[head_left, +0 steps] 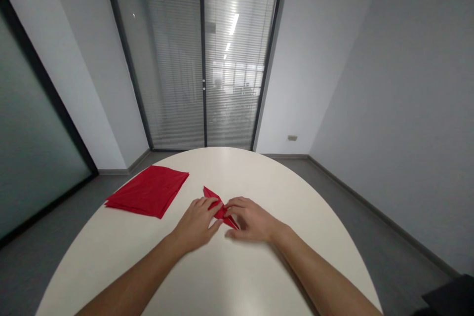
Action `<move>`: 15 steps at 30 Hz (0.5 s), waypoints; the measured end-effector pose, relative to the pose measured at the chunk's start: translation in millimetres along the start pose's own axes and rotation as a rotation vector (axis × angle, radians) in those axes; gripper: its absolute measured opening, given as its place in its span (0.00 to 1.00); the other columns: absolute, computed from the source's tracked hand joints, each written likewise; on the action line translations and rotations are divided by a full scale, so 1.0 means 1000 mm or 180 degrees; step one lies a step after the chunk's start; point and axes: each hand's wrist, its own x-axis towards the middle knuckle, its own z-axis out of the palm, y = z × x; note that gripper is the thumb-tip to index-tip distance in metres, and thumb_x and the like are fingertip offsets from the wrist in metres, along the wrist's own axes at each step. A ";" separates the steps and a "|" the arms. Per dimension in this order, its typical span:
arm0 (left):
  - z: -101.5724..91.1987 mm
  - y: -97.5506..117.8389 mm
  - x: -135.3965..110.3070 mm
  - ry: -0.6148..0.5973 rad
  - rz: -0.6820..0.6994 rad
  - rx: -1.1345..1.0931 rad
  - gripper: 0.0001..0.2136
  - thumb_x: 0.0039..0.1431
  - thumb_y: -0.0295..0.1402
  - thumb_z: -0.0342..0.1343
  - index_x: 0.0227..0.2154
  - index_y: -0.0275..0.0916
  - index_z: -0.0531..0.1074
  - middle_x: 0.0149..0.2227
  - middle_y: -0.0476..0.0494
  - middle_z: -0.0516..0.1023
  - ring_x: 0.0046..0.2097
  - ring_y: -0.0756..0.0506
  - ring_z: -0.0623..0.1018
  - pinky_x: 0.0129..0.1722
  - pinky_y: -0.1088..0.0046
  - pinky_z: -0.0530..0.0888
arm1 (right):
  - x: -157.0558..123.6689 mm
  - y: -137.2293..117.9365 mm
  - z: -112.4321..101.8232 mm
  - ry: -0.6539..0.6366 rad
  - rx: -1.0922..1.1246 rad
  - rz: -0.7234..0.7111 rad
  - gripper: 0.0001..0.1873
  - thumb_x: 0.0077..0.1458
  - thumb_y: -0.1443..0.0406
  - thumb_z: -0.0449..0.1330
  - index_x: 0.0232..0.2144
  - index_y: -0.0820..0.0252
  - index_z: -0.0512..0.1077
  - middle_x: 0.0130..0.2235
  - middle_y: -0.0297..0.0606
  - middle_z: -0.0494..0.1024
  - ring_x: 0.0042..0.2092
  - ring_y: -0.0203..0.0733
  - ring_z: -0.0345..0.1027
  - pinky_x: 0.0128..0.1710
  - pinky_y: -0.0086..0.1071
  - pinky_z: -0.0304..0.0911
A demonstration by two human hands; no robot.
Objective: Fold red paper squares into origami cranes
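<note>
A round white table [303, 197] is seen from above and in front, with the wearer of the camera seated at 6 o'clock. Near the middle of the tabletop, slightly toward 6 o'clock, a narrow folded piece of red paper [216, 201] lies flat, with one sharp tip pointing toward 11 o'clock and the other toward 4 o'clock.

The paper is gripped from both sides. The left hand [196, 224] is brought in from 7 o'clock, palm down, its fingers and thumb closed lightly on the near half of the paper. The right hand [254, 221] is brought in from 5 o'clock, its fingertips curled over the paper's middle, and a red tip is seen between its thumb and fingers. Much of the paper is hidden beneath the fingers, so its full outline cannot be told.

At 10 o'clock, well apart from the hands, a stack of flat square red paper sheets [148, 191] is laid near the table's edge.

The folded paper is judged to be very light and thin, stiffened somewhat by its layers, yet easily creased or torn at the points. It is best taken by the thicker middle, with the tips left free.

At 12 o'clock, beyond the table, glass doors with lowered blinds [202, 59] are seen between pale walls.
</note>
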 end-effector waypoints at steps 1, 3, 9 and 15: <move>-0.001 0.001 0.001 0.0018 -0.0019 0.0016 0.15 0.66 0.36 0.51 0.53 0.40 0.72 0.54 0.38 0.74 0.55 0.37 0.71 0.55 0.54 0.67 | 0.001 -0.001 0.001 0.0008 -0.0029 -0.0010 0.18 0.55 0.57 0.65 0.45 0.58 0.75 0.50 0.43 0.77 0.54 0.47 0.68 0.57 0.40 0.59; -0.004 0.001 0.002 0.0051 -0.0042 0.0020 0.13 0.66 0.36 0.51 0.49 0.41 0.74 0.50 0.39 0.75 0.52 0.38 0.73 0.53 0.55 0.69 | 0.003 0.000 0.003 0.0021 -0.0096 -0.0026 0.11 0.59 0.60 0.63 0.42 0.58 0.75 0.46 0.41 0.79 0.51 0.45 0.70 0.55 0.39 0.60; 0.000 -0.005 0.002 0.0190 -0.0118 0.0055 0.14 0.67 0.33 0.48 0.49 0.39 0.75 0.57 0.37 0.72 0.59 0.37 0.70 0.60 0.53 0.65 | 0.000 0.017 0.002 0.0188 -0.0290 0.0116 0.09 0.63 0.70 0.55 0.37 0.58 0.76 0.41 0.38 0.81 0.47 0.41 0.72 0.53 0.37 0.61; 0.014 -0.008 0.000 -0.0292 -0.0202 -0.0173 0.23 0.68 0.34 0.43 0.63 0.31 0.62 0.67 0.35 0.62 0.67 0.41 0.62 0.66 0.61 0.60 | 0.000 0.021 0.003 0.0374 -0.0674 0.0726 0.12 0.63 0.70 0.53 0.42 0.58 0.77 0.45 0.41 0.81 0.50 0.45 0.71 0.52 0.40 0.62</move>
